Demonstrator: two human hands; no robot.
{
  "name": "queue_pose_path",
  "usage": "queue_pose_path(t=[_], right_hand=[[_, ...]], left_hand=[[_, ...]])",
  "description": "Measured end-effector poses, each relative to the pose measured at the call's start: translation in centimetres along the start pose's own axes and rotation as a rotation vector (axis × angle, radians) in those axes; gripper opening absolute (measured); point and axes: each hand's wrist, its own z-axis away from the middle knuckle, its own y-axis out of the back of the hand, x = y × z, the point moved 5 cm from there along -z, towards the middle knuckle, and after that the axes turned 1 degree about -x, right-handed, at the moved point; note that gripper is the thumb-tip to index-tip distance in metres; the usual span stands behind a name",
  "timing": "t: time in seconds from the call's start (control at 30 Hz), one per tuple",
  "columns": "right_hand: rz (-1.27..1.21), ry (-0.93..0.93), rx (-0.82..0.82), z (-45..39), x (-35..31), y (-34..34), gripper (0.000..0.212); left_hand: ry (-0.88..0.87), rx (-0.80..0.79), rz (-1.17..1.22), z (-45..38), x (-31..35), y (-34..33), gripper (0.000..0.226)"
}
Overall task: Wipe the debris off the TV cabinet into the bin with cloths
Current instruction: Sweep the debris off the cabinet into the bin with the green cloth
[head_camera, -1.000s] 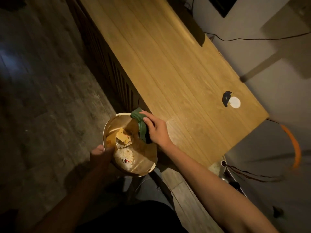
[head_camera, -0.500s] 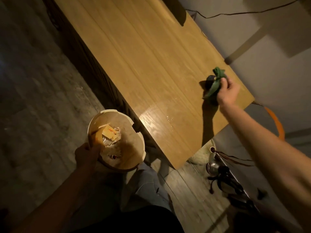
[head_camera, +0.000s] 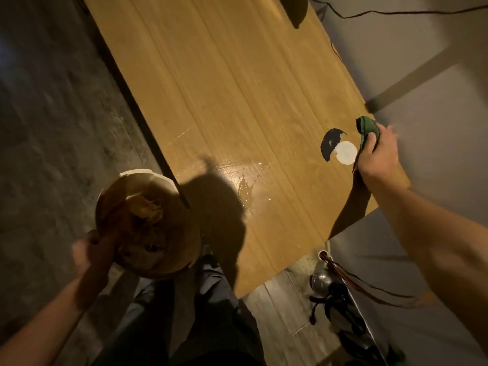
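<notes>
Green cloth (head_camera: 367, 133) bunched in right hand (head_camera: 376, 159), fingers curled tight round it, at far right edge of TV cabinet (head_camera: 224, 101). White disc (head_camera: 346, 152) and dark scrap (head_camera: 330, 143) lie on wood just beside cloth, left of hand. Small glinting spill (head_camera: 247, 187) mid-top, near front edge. Left hand (head_camera: 92, 249) grips near rim of round bin (head_camera: 148, 228), held off cabinet's front corner. Bin holds blurred pale scraps (head_camera: 146, 207); cannot tell what.
</notes>
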Motion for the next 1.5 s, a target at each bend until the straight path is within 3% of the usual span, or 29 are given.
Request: queue_pose_path(t=[0.07,0.2,0.37,0.5,0.73,0.8,1.07,1.27,1.37,1.43,1.5], right_hand=[[-0.005,-0.031,-0.014,-0.1,-0.7,-0.4,0.045],[-0.064,0.061,-0.018,0.2,-3.3,-1.7,0.045],[-0.109,0.192,-0.05,2.0,-5.3,-3.2,0.04],[-0.068,0.253,-0.055,4.2,-6.7,-4.4,0.04],[-0.014,0.306,-0.082,10.2,-11.0,-6.8,0.042],[-0.023,0.299,-0.085,12.9,-13.0,-8.0,0.042],[-0.066,0.416,-0.163,24.4,-21.8,-12.2,0.041],[-0.254,0.65,-0.355,34.0,-27.3,-14.6,0.03],[-0.404,0.554,-0.613,40.4,-27.1,-16.3,0.031],[-0.478,0.449,-0.58,42.5,-26.5,-16.8,0.036],[-0.503,0.357,-0.567,42.8,-26.1,-17.4,0.035]], left_hand=[[0.058,-0.023,0.028,-0.2,-1.1,0.0,0.056],[0.02,-0.019,-0.008,-0.8,-1.9,0.6,0.042],[0.009,-0.059,-0.054,0.0,-1.3,0.4,0.042],[0.016,-0.101,-0.105,0.7,-0.1,0.4,0.003],[0.038,-0.078,-0.144,0.2,1.4,0.6,0.01],[0.043,-0.061,-0.17,-0.2,1.5,1.1,0.024],[0.056,-0.101,-0.191,0.1,2.5,2.3,0.04],[0.032,-0.173,-0.329,-0.9,1.2,4.1,0.027],[0.034,-0.188,-0.329,0.0,1.7,5.0,0.028],[0.032,-0.205,-0.327,0.9,2.2,5.6,0.031],[0.028,-0.204,-0.321,1.2,2.3,5.9,0.018]])
